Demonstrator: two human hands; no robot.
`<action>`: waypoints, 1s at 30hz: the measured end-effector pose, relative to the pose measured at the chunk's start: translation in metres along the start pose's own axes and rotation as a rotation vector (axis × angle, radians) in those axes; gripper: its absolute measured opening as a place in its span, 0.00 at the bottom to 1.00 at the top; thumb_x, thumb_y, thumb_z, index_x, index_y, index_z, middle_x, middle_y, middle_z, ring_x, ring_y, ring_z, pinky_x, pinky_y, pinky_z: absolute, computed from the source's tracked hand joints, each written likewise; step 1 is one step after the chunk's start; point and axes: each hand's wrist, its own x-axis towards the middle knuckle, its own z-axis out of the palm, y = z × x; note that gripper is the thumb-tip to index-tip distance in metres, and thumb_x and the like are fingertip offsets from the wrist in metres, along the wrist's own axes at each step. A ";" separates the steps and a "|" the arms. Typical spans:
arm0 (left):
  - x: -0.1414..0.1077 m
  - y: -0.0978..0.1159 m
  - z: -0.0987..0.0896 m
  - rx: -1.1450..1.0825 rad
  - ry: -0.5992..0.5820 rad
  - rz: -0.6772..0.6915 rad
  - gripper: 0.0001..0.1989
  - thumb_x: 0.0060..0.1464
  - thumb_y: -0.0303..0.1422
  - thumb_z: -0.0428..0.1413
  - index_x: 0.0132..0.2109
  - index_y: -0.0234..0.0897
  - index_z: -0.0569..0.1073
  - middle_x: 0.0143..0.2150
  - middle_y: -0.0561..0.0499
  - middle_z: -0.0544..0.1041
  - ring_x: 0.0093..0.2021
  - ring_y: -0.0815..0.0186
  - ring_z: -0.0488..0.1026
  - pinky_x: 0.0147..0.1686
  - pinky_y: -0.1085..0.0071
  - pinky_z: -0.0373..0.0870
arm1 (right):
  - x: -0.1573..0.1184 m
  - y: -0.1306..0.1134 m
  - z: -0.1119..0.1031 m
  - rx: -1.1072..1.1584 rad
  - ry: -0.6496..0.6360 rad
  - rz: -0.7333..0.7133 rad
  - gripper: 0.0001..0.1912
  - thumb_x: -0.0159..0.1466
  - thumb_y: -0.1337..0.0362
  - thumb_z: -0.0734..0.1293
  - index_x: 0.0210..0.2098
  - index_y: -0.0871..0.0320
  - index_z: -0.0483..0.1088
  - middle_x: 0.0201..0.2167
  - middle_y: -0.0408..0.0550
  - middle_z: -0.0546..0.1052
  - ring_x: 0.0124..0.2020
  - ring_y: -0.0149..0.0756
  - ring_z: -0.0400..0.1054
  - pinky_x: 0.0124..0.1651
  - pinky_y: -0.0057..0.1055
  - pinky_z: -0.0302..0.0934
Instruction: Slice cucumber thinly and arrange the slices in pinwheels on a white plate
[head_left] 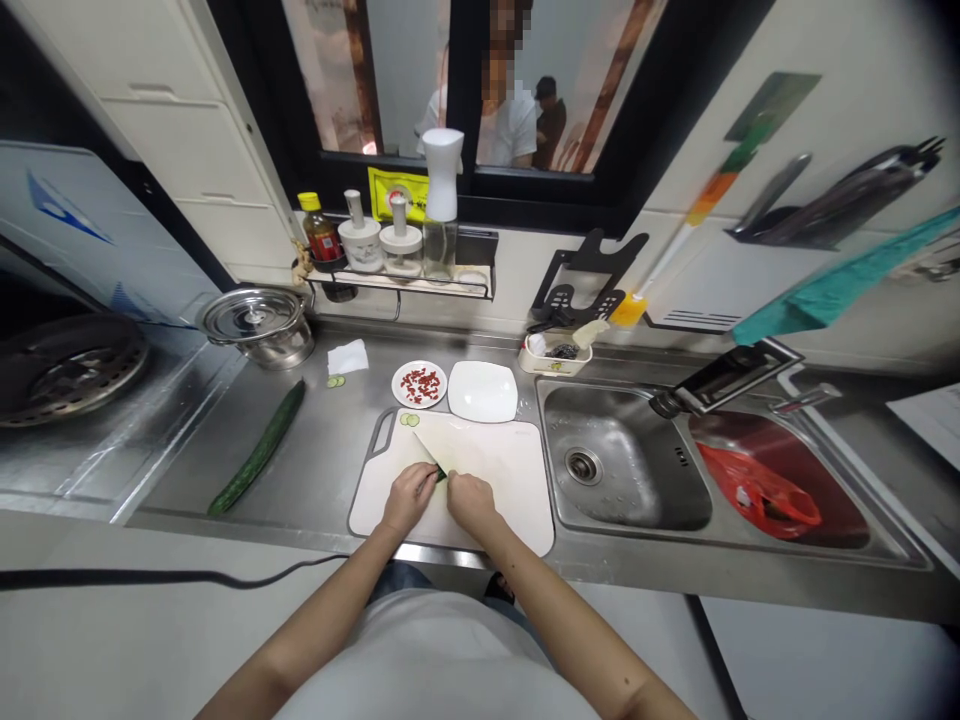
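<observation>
Left hand (409, 497): pinches green cucumber piece (441, 474)
Right hand (472, 502): closed on knife (429, 451)
Cutting board (510, 470): beneath both hands

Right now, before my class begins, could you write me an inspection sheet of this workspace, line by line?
Surface: brushed steel counter; white cutting board with grey edging lies flat, near the sink.
Job's things: whole green cucumber; pale green slices on the board; round white plate of red pieces; white square dish.
Clutter: white folded sheet; lidded steel pot.
Hands: left hand fingers hold a dark green piece; right hand holds a knife, blade angled leftward.
Cables: black cord or strap, lower left.
Surroundings: double steel sink, red plastic bag in its right basin; people in the window.
</observation>
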 end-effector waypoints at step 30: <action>0.003 0.005 -0.001 0.004 -0.020 -0.017 0.10 0.62 0.32 0.48 0.43 0.38 0.73 0.40 0.47 0.77 0.42 0.65 0.73 0.44 0.65 0.72 | 0.000 0.001 0.002 -0.011 -0.008 0.019 0.16 0.66 0.71 0.52 0.45 0.62 0.68 0.38 0.58 0.77 0.43 0.40 0.73 0.41 0.31 0.62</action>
